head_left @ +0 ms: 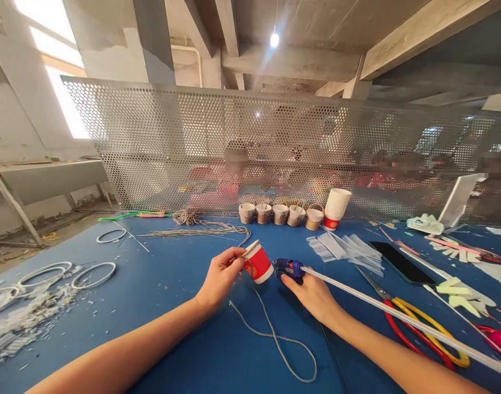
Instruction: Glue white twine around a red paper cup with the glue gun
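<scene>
My left hand [222,273] pinches a red and white paper cup [259,264] by its rim, the cup tilted on its side. A thin grey cord [275,338] trails below the cup and loops on the blue table. My right hand [314,293] is wrapped round a blue glue gun [290,267], whose nozzle points at the cup's base, close to it. A long white glue stick [369,298] sticks out of the gun's back and runs over my right forearm. Whether the nozzle touches the cup I cannot tell.
Several cord-wrapped small baskets [280,214] stand by a stack of paper cups [336,208] before a perforated metal screen [209,142]. Scissors [414,323], a phone [400,262] and clear strips [349,250] lie right. White rings [93,275] and scraps [24,328] lie left.
</scene>
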### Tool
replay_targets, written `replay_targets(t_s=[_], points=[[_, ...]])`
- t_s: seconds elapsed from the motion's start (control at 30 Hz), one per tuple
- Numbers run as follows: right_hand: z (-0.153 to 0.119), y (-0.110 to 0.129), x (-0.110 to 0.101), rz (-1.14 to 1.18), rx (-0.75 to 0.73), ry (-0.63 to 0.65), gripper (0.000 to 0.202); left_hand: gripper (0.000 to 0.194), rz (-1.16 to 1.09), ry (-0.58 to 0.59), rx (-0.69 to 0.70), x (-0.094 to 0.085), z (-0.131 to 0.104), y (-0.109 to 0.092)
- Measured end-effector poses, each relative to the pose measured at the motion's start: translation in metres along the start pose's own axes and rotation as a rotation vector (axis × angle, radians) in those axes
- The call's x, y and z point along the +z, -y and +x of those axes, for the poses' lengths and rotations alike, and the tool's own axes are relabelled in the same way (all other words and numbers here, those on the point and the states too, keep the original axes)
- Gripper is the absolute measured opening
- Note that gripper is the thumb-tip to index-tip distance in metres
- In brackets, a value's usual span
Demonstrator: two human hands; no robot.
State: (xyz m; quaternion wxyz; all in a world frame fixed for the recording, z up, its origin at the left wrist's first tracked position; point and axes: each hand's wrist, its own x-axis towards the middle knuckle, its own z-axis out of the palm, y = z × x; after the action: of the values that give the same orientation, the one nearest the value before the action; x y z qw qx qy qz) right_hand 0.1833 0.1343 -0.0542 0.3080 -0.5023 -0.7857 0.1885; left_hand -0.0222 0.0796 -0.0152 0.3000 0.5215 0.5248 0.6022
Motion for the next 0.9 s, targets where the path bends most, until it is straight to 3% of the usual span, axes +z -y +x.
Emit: replay_targets(t_s=[0.13, 0.27, 0.33, 0.47, 0.57, 0.67, 0.9], points=[[-0.01, -0.004, -0.011, -0.035, -0.025, 0.07, 0.035, 0.016, 0.056, -0.044, 0.028, -0.002, -0.002, -0.012], [-0.042, -0.021, -0.028, -0.007, 0.038, -0.071, 0.026, 0.02, 0.146, -0.06, 0.057, -0.011, -0.006, -0.024], [-0.062, -0.024, -0.036, 0.046, 0.078, -0.071, 0.023, 0.022, 0.186, -0.054, 0.049, -0.016, -0.01, -0.03], [-0.087, 0.003, -0.041, 0.185, -0.087, 0.074, 0.012, 0.022, 0.24, -0.056, 0.044, -0.019, -0.026, -0.043], [-0.08, 0.039, -0.037, 0.208, -0.352, 0.069, 0.009, 0.023, 0.27, -0.025, 0.031, -0.013, -0.042, -0.051], [-0.061, 0.068, -0.029, 0.151, -0.536, -0.044, 0.008, 0.022, 0.314, 0.007, 0.039, -0.007, -0.058, -0.056], [-0.047, 0.079, -0.013, -0.05, -0.6, -0.267, 0.023, 0.017, 0.435, 0.073, 0.111, -0.004, -0.078, -0.057]])
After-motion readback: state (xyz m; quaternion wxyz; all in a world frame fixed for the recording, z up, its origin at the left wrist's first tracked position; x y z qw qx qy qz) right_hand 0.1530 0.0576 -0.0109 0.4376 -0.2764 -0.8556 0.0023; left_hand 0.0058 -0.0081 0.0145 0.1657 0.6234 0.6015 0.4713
